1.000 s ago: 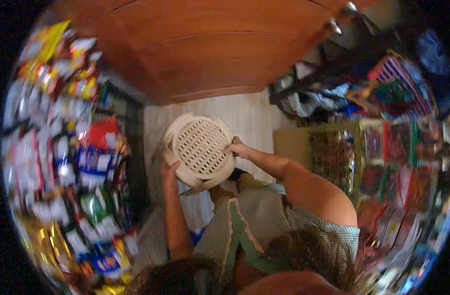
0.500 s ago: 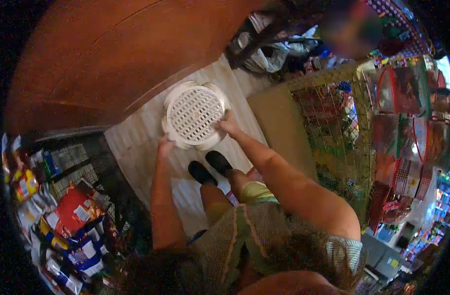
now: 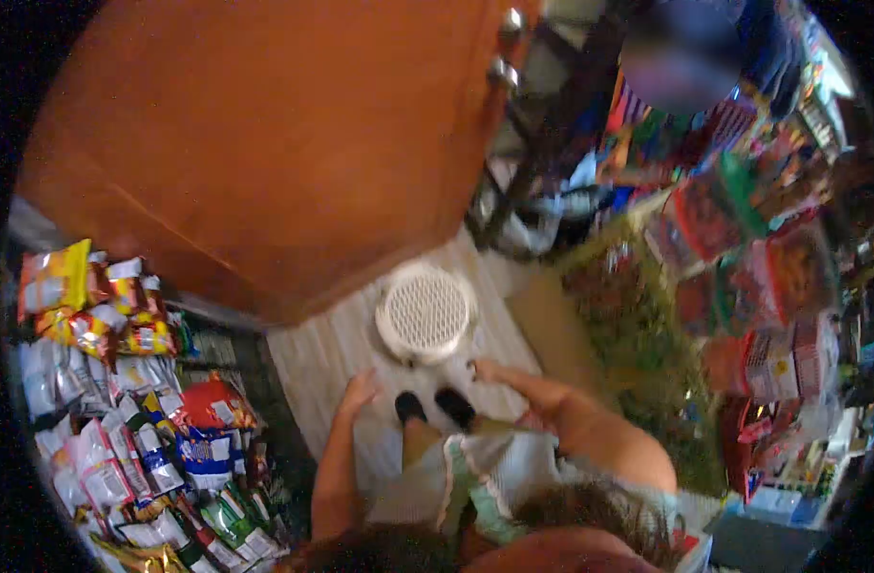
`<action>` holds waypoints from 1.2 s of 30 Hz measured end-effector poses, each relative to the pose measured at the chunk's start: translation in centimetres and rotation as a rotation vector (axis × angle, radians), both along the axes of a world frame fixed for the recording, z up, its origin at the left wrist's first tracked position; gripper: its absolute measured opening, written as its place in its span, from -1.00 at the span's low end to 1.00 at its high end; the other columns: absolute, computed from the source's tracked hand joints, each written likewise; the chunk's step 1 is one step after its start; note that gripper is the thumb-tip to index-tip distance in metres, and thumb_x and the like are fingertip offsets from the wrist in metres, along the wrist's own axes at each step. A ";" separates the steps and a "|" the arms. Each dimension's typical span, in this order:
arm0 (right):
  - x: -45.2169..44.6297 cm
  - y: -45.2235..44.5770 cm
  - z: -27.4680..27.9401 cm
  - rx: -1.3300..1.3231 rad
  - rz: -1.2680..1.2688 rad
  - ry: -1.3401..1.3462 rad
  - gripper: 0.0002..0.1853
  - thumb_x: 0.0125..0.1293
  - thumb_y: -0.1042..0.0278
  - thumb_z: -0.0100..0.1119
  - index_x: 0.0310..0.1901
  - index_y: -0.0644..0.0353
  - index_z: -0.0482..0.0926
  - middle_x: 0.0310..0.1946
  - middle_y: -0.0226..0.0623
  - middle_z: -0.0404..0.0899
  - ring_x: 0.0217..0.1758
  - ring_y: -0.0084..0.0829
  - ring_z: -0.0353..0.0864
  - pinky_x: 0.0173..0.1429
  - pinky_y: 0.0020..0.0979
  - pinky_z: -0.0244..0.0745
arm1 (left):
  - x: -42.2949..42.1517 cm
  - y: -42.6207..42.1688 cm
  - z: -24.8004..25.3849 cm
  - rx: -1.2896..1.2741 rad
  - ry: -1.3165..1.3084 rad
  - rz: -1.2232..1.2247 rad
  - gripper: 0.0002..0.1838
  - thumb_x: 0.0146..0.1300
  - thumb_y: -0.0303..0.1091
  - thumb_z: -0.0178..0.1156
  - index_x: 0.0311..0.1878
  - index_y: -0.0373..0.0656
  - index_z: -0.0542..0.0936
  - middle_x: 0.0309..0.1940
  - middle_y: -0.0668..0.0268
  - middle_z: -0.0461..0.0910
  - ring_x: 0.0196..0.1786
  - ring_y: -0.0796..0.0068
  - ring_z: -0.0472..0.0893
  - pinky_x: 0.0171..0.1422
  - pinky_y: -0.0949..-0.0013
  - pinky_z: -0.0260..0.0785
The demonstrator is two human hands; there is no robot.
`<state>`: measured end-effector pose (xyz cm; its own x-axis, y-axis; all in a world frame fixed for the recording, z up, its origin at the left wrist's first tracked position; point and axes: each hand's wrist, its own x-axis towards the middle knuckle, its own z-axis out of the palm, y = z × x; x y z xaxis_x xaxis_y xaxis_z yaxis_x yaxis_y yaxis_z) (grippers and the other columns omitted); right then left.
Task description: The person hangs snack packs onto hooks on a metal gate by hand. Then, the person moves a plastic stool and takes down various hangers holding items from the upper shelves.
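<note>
Two bare hands of yours reach forward over the pale wood-look floor [image 3: 318, 358], one on either side of your feet. Between them and a little beyond stands a round, cream-coloured plastic stool [image 3: 426, 310] with a lattice top, its perforated face turned up towards you. It rests on the floor ahead of your two black shoes [image 3: 454, 408], near the foot of a large orange-brown wooden door [image 3: 294, 143] with silvery metal handles [image 3: 505, 72].

Your left hand [image 3: 363, 388] hangs just off the stool's near left side, apart from it. Its fingers point forward, but blur hides whether they are spread or pressed together. Your right hand [image 3: 487, 371] is near the stool's near right edge, with a visible gap between; you cannot tell from this view how its fingers are set, nor what the small dark spot at their tips is.

Many shiny snack packets crowd your left, among them a red foil packet [image 3: 215, 406] above a blue-and-white packet [image 3: 211, 456]. On your right, a brown flat panel [image 3: 556, 329] adjoins a yellowish wire-mesh rack [image 3: 638, 334], with clear containers of reddish goods [image 3: 709, 220] beside it.
</note>
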<state>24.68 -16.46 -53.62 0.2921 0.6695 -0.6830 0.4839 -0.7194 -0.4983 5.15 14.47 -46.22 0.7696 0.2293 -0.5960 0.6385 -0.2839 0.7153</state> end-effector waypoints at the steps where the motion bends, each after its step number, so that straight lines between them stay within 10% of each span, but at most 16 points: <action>1: 0.2 -1.6 -1.8 -0.025 -0.016 0.018 -0.40 -0.12 0.19 0.33 0.02 0.20 0.44 -0.09 -0.01 0.49 -0.03 -0.10 0.47 0.05 -0.16 0.36 | 1.1 1.2 2.0 -0.013 0.031 0.005 -0.43 0.03 -0.29 0.17 0.16 -0.23 0.36 0.01 0.02 0.45 0.11 0.22 0.41 0.21 0.25 0.20; 4: 2.0 -1.9 3.0 -0.099 0.136 -0.064 -0.42 -0.13 0.22 0.30 0.01 0.20 0.45 -0.03 -0.02 0.46 0.06 -0.14 0.43 0.12 -0.21 0.33 | 3.3 6.8 7.7 0.170 0.006 -0.042 -0.44 0.00 -0.32 0.20 0.14 -0.20 0.39 -0.05 0.02 0.50 0.05 0.18 0.47 0.12 0.25 0.29; 6: 2.7 -1.0 6.2 -0.093 0.051 -0.071 -0.42 -0.11 0.23 0.28 0.04 0.20 0.44 -0.04 -0.02 0.48 0.03 -0.13 0.45 0.10 -0.22 0.34 | 4.4 9.4 11.0 0.535 -0.639 0.075 -0.46 -0.03 -0.34 0.21 0.10 -0.21 0.42 -0.13 0.02 0.54 -0.05 0.14 0.53 0.02 0.23 0.35; 12: 3.9 4.3 20.6 0.176 -0.210 -0.161 -0.46 -0.04 0.28 0.22 0.05 0.22 0.42 -0.14 -0.03 0.53 -0.09 -0.18 0.53 -0.02 -0.28 0.40 | 6.9 11.1 26.0 0.417 -0.478 0.180 -0.48 0.02 -0.35 0.18 0.10 -0.26 0.40 0.02 0.03 0.46 0.06 0.15 0.48 0.15 0.26 0.29; 25: 12.6 3.0 24.7 0.164 -0.205 -0.337 -0.43 -0.07 0.25 0.26 0.06 0.20 0.44 -0.19 -0.11 0.57 -0.14 -0.22 0.56 -0.06 -0.29 0.42 | 15.4 13.5 33.9 0.631 -0.740 0.088 -0.50 -0.02 -0.39 0.22 0.06 -0.26 0.42 0.26 -0.03 0.16 0.30 0.06 0.16 0.34 0.21 0.05; 36: 24.4 6.0 41.4 0.620 -0.339 -0.759 -0.60 -0.01 0.30 0.26 -0.10 0.24 0.51 -0.24 -0.13 0.59 -0.19 -0.20 0.58 -0.09 -0.30 0.47 | 29.7 12.9 44.1 1.161 -1.132 -0.042 -0.56 0.02 -0.50 0.17 0.04 -0.17 0.41 0.35 0.10 -0.01 0.39 0.06 -0.03 0.36 0.01 -0.04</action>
